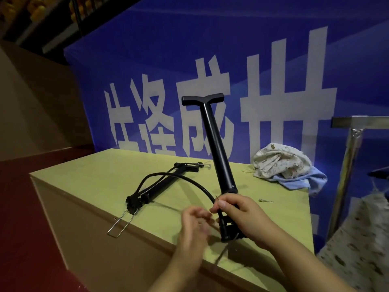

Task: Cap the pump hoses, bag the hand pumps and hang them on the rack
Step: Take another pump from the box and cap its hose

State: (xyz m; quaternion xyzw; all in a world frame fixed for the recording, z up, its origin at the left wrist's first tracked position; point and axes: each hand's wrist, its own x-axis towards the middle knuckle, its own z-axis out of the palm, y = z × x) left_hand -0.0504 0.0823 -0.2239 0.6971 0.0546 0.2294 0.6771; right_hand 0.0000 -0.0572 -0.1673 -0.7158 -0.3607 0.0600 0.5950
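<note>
Left hand (194, 225) sits nearest the lens at the near edge of the wooden table (84, 184), motion-blurred, fingers loosely curled; cannot tell if it pinches anything. Far left on the table, a second hand pump (156, 187) lies flat, wire foot stand (121, 223) sticking over the table's near edge, handle toward the table's back. Its hose cannot be traced apart from the black hose (181, 179) that arches across the table toward the hands. Right of the left hand, right hand (242, 216) closes around the base of the held hand pump (217, 144), thumb and forefinger pressed together on the hose end; pump stands tilted over the table's near-right part, T-handle up. Small metal needle (266, 200) lies on the table just right of the right hand. Bundled patterned cloth (284, 165) rests at the table's back right corner. Metal rack (353, 144) stands off the table's right end. Blue banner (210, 49) hangs behind the table.
</note>
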